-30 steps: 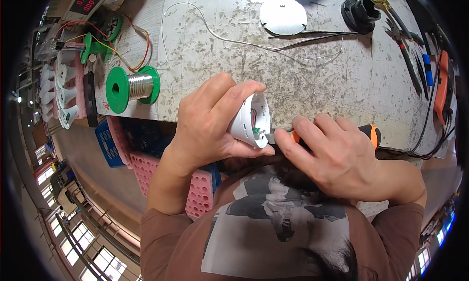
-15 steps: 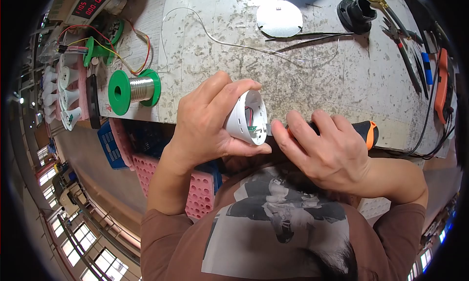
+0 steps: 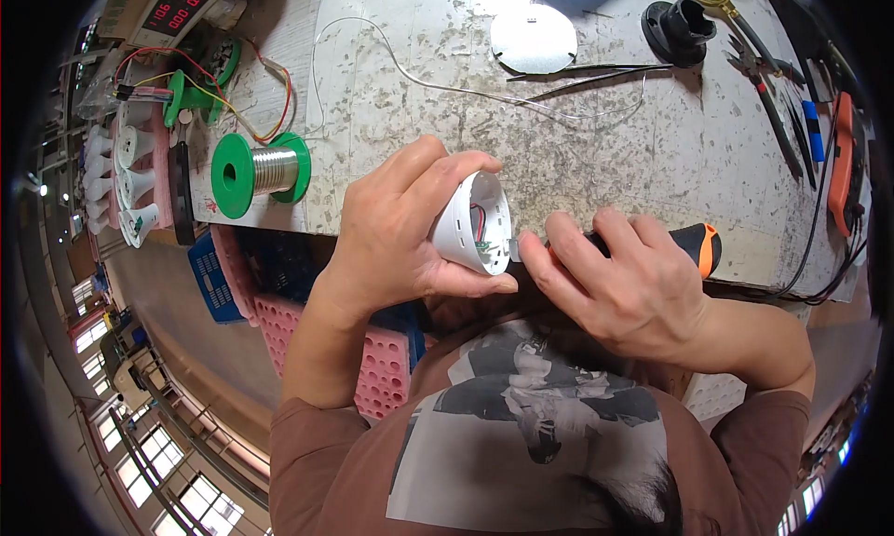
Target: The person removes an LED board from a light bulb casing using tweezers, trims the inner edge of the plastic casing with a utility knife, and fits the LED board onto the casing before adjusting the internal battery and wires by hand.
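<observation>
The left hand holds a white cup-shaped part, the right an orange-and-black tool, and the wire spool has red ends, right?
Not quite: the head view shows that the wire spool has green ends, not red. The left hand does hold the white cup-shaped part, and the right hand the orange-and-black tool.

Worn white workbench [image 3: 410,117], brightly lit at its far edge. Brown floor [image 3: 200,284] alongside; multi-pane windows [image 3: 200,503] admit daylight.

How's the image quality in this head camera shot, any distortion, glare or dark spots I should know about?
Head view: strong fisheye curve, black corners; bright glare on the white disc; deep shadow below the bench edge; the left hand and white cup-shaped housing look fairly sharp.
</observation>
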The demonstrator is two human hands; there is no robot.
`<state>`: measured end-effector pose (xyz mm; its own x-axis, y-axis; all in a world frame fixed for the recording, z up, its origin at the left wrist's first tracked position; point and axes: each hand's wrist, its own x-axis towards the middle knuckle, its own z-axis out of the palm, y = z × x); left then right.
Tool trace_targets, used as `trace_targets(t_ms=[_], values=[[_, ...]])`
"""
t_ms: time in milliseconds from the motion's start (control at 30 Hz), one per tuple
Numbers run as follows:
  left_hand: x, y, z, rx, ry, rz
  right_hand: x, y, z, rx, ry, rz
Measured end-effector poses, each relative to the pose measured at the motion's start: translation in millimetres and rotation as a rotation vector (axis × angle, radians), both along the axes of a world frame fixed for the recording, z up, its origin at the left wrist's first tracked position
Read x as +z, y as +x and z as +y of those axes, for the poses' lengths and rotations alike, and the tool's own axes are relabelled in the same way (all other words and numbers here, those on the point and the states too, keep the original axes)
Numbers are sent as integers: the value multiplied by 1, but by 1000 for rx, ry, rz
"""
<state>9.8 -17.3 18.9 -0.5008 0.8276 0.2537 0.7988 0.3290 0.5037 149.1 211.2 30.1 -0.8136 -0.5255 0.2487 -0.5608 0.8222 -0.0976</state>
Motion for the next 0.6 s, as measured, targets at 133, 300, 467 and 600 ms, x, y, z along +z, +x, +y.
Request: trace_targets(t_ms=[133, 300, 467, 600], values=[[1, -2, 1, -13, 3, 4, -6, 1, -9, -73, 62, 85], [0, -2, 1, -11, 13, -18, -6, 0, -11, -113, 104, 107], [-3, 0, 2, -24, 55, 9, -1, -5, 5, -162, -84, -16], [0, 1, 2, -18, 38, -2, -3, -14, 24, -258, -51, 59]])
